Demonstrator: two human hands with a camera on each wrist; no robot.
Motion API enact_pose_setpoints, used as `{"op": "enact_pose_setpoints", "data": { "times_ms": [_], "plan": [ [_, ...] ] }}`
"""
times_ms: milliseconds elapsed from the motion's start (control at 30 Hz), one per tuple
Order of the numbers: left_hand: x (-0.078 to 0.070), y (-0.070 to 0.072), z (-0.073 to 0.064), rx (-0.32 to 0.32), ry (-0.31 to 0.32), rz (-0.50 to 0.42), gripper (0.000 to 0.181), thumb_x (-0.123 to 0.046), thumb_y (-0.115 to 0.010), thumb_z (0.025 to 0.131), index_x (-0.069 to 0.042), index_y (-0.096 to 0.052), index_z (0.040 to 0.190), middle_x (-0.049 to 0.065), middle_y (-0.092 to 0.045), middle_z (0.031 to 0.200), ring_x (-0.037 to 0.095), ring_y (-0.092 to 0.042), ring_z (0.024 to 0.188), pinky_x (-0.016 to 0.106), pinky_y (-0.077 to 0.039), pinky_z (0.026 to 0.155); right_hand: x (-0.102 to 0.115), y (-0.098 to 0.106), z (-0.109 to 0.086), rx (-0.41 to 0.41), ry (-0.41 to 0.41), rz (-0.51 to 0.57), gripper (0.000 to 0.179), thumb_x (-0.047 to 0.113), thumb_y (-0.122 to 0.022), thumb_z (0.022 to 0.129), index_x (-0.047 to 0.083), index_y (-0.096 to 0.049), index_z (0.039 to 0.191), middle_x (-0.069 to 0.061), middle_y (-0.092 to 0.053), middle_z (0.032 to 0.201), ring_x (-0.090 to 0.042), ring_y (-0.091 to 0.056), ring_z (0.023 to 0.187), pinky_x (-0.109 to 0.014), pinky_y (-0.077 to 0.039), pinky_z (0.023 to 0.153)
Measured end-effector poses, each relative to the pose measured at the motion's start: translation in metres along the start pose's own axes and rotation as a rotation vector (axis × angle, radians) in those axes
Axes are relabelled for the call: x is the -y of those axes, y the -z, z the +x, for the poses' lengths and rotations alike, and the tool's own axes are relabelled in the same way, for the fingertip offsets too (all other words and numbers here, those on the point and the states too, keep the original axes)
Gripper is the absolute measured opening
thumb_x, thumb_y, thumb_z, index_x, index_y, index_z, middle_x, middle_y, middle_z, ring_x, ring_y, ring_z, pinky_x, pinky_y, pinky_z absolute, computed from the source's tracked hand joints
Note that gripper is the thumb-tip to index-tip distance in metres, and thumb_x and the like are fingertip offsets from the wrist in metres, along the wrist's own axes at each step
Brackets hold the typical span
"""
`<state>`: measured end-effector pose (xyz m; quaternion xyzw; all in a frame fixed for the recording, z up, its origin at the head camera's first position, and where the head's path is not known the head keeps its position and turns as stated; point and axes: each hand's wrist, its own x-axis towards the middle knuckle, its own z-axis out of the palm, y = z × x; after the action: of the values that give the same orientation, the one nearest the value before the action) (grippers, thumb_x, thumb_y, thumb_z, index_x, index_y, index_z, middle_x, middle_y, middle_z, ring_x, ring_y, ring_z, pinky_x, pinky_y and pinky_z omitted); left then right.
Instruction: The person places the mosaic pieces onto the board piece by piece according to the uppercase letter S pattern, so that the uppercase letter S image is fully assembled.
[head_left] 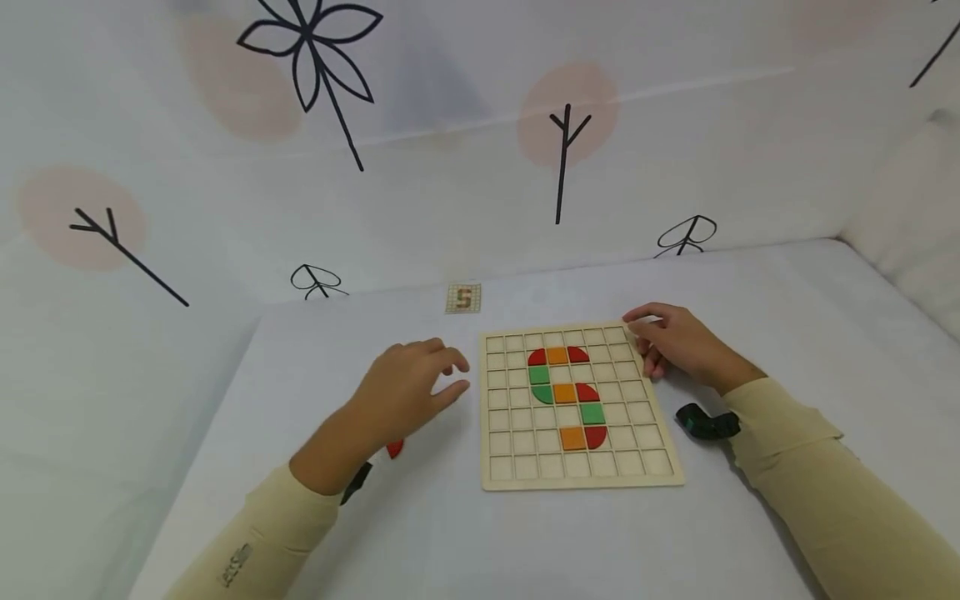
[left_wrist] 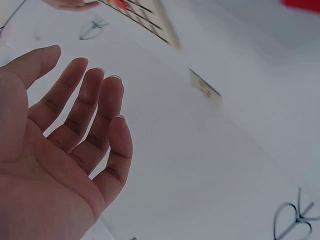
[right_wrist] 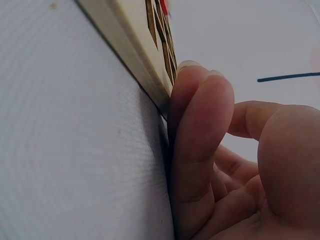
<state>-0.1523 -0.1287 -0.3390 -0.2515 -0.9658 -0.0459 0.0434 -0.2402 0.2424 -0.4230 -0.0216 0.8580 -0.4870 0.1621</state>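
Note:
A wooden grid board lies on the white table, with red, orange and green tiles set in its squares in an S shape. At its far right corner is my right hand, index finger and thumb at the corner and the other fingers curled beside the edge. In the right wrist view, fingertips meet the board's side. My left hand hovers left of the board, its fingers loosely bent; the left wrist view shows the palm holding nothing. A red tile lies beneath it, partly hidden.
A small pattern card showing an S lies beyond the board, near the back cloth. Dark curved objects sit at both cuffs, one by the right wrist and one by the left. White cloth with black plant drawings rises behind the table.

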Motion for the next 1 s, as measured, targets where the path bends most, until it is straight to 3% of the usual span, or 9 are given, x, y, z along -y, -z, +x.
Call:
{"op": "enact_pose_setpoints", "data": {
  "times_ms": [200, 367, 633, 833, 1000],
  "plan": [
    [0.033, -0.001, -0.021, 0.068, 0.079, -0.017, 0.025, -0.03, -0.077, 0.088, -0.019, -0.072, 0.11, -0.003, -0.07, 0.096, 0.012, -0.062, 0.078, 0.037, -0.055, 0.079, 0.001, 0.001, 0.0, -0.006, -0.016, -0.007, 0.042, 0.027, -0.043, 0.106, 0.005, -0.044, 0.142, -0.009, -0.058, 0.087, -0.017, -0.065, 0.059, -0.03, -0.055, 0.055],
    [0.05, -0.007, -0.039, 0.144, 0.129, -0.043, 0.023, -0.03, -0.077, 0.087, -0.019, -0.072, 0.107, -0.004, -0.068, 0.093, 0.009, -0.059, 0.073, 0.032, -0.052, 0.071, 0.0, 0.001, 0.001, -0.007, -0.015, -0.016, 0.043, 0.029, -0.043, 0.107, 0.005, -0.044, 0.143, -0.01, -0.058, 0.089, -0.017, -0.065, 0.06, -0.03, -0.055, 0.055],
    [0.057, -0.023, -0.057, 0.272, 0.25, -0.071, 0.026, -0.038, -0.079, 0.084, -0.021, -0.065, 0.098, -0.007, -0.06, 0.084, 0.007, -0.052, 0.071, 0.027, -0.044, 0.064, -0.001, 0.0, 0.002, 0.003, -0.013, -0.003, 0.043, 0.029, -0.043, 0.107, 0.005, -0.043, 0.143, -0.009, -0.058, 0.088, -0.017, -0.065, 0.059, -0.03, -0.055, 0.055],
    [0.059, -0.03, -0.064, 0.277, 0.291, -0.062, 0.034, -0.041, -0.082, 0.081, -0.02, -0.061, 0.098, -0.007, -0.056, 0.078, 0.009, -0.049, 0.067, 0.027, -0.043, 0.062, 0.0, -0.001, 0.001, 0.004, -0.011, 0.004, 0.043, 0.029, -0.043, 0.106, 0.005, -0.043, 0.143, -0.009, -0.058, 0.088, -0.017, -0.065, 0.06, -0.03, -0.055, 0.056],
    [0.058, -0.031, -0.066, 0.275, 0.281, -0.074, 0.029, -0.038, -0.082, 0.082, -0.02, -0.062, 0.091, -0.007, -0.054, 0.074, 0.008, -0.048, 0.067, 0.027, -0.042, 0.062, 0.001, 0.0, 0.0, -0.002, -0.012, -0.006, 0.043, 0.028, -0.043, 0.106, 0.006, -0.044, 0.143, -0.009, -0.058, 0.088, -0.017, -0.065, 0.059, -0.03, -0.055, 0.055]
  ]
}}
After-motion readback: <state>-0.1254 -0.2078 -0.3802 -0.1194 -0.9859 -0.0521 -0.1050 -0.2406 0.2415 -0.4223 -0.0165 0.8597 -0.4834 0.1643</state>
